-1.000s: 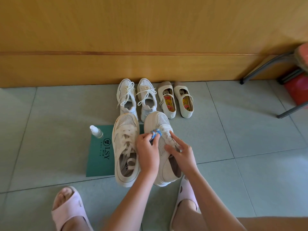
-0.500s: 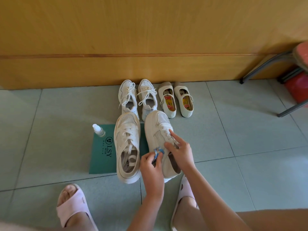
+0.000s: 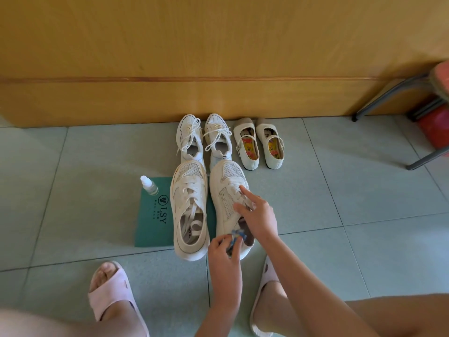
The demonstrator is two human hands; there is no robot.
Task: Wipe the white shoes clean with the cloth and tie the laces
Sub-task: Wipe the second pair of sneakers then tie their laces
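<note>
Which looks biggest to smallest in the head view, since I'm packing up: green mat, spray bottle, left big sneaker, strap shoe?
1. green mat, though partly covered
2. left big sneaker
3. strap shoe, which lies farther away, so its true size is unsure
4. spray bottle

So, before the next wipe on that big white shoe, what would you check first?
1. Cloth in grip: ok. The left hand pinches the blue cloth against the heel end of the right sneaker.
2. Shoe steadied: ok. The right hand presses on its laces.
3. That shoe's laces tied: cannot tell, the hand covers them.
4. Left sneaker laced up: not ok, loose lace ends lie inside it.
5. Spray bottle handy: ok, upright on the green mat beside the sneakers.
6. Wiped side clean: cannot tell from this angle.
</note>
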